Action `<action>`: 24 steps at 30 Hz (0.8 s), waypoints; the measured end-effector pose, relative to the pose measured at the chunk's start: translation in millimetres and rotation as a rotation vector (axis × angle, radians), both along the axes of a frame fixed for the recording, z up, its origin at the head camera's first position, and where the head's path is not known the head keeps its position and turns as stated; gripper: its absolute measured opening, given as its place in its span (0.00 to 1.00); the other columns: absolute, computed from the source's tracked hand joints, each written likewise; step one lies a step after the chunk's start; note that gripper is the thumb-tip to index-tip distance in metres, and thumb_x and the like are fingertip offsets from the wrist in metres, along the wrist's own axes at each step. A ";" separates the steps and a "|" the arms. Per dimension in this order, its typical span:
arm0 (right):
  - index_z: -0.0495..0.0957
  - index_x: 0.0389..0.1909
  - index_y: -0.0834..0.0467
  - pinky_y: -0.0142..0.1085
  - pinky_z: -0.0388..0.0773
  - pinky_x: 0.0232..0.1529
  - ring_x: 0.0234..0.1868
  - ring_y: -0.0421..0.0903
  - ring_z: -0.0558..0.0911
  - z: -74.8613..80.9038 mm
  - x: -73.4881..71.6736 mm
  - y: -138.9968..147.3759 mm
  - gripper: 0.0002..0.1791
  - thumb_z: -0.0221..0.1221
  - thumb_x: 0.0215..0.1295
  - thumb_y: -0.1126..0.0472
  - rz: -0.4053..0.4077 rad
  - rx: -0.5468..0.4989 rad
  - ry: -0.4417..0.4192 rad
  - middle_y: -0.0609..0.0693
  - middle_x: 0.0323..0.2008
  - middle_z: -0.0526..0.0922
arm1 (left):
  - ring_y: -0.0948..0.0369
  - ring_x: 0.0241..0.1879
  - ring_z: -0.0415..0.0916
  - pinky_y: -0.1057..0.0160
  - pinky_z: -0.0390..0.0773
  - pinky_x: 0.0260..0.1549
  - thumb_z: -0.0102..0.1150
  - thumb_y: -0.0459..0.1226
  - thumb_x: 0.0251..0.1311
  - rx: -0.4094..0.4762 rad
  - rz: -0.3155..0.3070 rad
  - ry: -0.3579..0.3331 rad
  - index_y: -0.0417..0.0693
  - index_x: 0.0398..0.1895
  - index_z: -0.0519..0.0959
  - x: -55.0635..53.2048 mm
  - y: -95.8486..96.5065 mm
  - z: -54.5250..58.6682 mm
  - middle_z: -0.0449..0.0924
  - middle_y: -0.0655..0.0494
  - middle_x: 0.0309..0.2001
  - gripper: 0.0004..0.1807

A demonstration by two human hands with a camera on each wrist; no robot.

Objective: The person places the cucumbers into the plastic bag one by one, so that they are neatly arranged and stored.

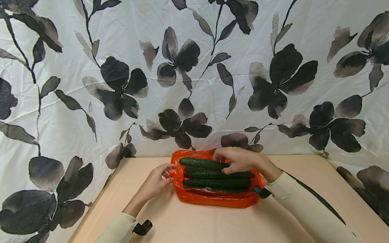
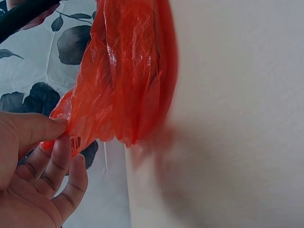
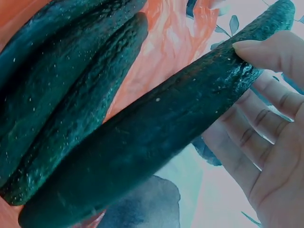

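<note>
A red plastic bag (image 1: 217, 200) lies opened out, with several dark green cucumbers (image 1: 216, 183) side by side on it. My right hand (image 1: 241, 159) reaches over from the right and grips the farthest cucumber (image 1: 194, 162). Seen from the right wrist, the thumb lies on top of that cucumber (image 3: 142, 135) near one end and the fingers come round its other side; it is lifted at an angle beside the others. At the bag's left edge, my left hand (image 1: 156, 179) pinches the thin plastic between thumb and fingertips, the remaining fingers loosely bent.
Under the bag is a pale beige tabletop (image 1: 194, 224), and the bag sits close to its back edge. A white cloth with dark flowers (image 1: 212, 91) hangs behind the table. Each wrist wears a small black camera, like the one on the left wrist (image 1: 143, 227).
</note>
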State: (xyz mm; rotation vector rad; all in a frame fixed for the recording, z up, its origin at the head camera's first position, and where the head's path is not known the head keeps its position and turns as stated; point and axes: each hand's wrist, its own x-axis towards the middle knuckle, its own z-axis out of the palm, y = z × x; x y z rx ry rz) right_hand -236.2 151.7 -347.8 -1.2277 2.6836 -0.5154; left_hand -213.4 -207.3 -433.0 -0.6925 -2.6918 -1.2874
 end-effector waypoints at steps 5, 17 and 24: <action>0.74 0.53 0.46 0.44 0.79 0.52 0.47 0.41 0.77 -5.4 1.0 -3.5 0.20 0.67 0.61 0.59 0.026 -0.040 -0.031 0.39 0.47 0.77 | 0.59 0.35 0.78 0.61 0.80 0.37 0.66 0.22 0.56 0.003 -0.011 0.011 0.43 0.60 0.78 0.1 -0.8 -0.9 0.81 0.53 0.39 0.27; 0.73 0.50 0.45 0.38 0.77 0.48 0.45 0.46 0.78 -25.0 -1.1 -3.2 0.20 0.68 0.59 0.59 0.019 -0.018 -0.073 0.38 0.43 0.76 | 0.58 0.35 0.78 0.62 0.80 0.37 0.66 0.22 0.56 0.003 0.001 -0.004 0.42 0.60 0.78 1.1 -1.7 -0.5 0.80 0.53 0.39 0.26; 0.74 0.51 0.46 0.37 0.77 0.49 0.45 0.47 0.78 -35.3 -1.1 -6.0 0.20 0.68 0.60 0.58 0.007 0.021 -0.117 0.37 0.43 0.76 | 0.57 0.36 0.78 0.61 0.80 0.37 0.66 0.22 0.56 0.005 -0.001 -0.006 0.43 0.59 0.79 0.9 -1.9 0.8 0.80 0.52 0.40 0.26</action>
